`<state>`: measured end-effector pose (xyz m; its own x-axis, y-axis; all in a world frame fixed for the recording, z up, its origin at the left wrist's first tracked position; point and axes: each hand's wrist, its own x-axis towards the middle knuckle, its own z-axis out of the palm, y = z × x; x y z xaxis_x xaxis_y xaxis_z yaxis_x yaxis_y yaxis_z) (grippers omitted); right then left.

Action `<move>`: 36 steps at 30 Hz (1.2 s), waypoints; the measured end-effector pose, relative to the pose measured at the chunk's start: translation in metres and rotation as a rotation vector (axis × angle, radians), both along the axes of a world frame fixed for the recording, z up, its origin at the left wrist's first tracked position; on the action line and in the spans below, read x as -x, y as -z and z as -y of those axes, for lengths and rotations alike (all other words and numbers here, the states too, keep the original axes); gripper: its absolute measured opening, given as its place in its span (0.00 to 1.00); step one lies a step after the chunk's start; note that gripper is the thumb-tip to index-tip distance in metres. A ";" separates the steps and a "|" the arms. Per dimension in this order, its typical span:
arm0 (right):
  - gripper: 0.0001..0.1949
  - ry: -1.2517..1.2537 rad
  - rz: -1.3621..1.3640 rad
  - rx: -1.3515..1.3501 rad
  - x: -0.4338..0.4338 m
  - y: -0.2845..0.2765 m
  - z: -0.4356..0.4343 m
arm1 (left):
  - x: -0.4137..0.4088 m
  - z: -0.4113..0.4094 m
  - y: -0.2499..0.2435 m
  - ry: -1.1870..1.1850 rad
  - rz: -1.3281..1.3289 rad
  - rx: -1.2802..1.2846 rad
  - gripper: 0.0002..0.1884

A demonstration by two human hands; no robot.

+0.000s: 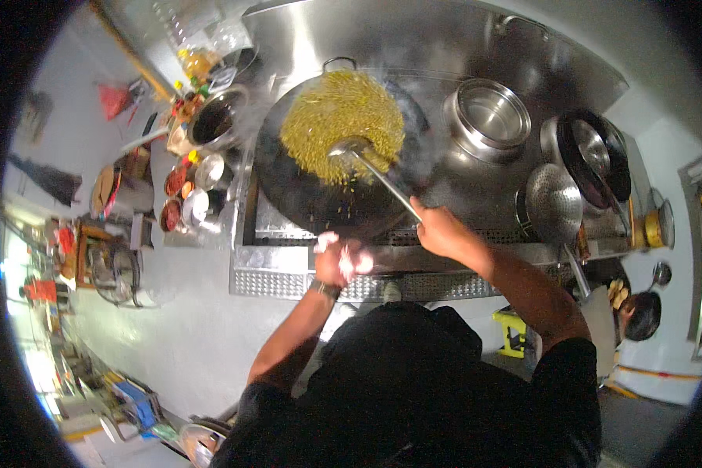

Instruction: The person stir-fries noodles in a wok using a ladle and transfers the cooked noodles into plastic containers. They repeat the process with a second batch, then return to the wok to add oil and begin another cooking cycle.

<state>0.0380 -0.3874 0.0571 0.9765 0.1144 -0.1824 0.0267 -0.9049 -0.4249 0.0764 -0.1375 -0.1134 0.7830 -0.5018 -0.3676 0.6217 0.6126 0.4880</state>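
A large dark wok (pixel 304 205) sits on the steel range, its far loop handle (pixel 339 60) up against the back. Much of the wok is covered by a heap of small yellow-green food pieces (pixel 339 111), blurred by motion, with a few loose bits nearer me. My right hand (pixel 447 229) grips the long metal handle of a wok ladle (pixel 351 147), whose head rests among the food. At the wok's near edge, my left hand (pixel 330 266) clutches a pinkish-white cloth (pixel 351 260). Blur hides whether it grips the wok through the cloth.
Right of the wok stand a steel pot (pixel 491 117), a perforated strainer (pixel 553 202) and stacked dark pans (pixel 611 158). On the left are a pot of dark liquid (pixel 213 120) and several seasoning bowls (pixel 172 213). A yellow stool (pixel 510 333) stands below the range. Steam rises around the wok.
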 end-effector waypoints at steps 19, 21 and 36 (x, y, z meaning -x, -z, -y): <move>0.26 0.014 -0.099 -0.016 -0.007 -0.030 0.001 | 0.005 0.017 -0.049 -0.080 -0.067 -0.113 0.21; 0.26 -0.034 -0.047 -0.042 0.003 -0.030 0.004 | 0.010 0.006 -0.054 -0.052 -0.246 -0.307 0.19; 0.05 0.833 -0.460 -1.264 -0.002 -0.041 -0.022 | 0.012 0.048 -0.093 -0.175 0.594 -1.005 0.01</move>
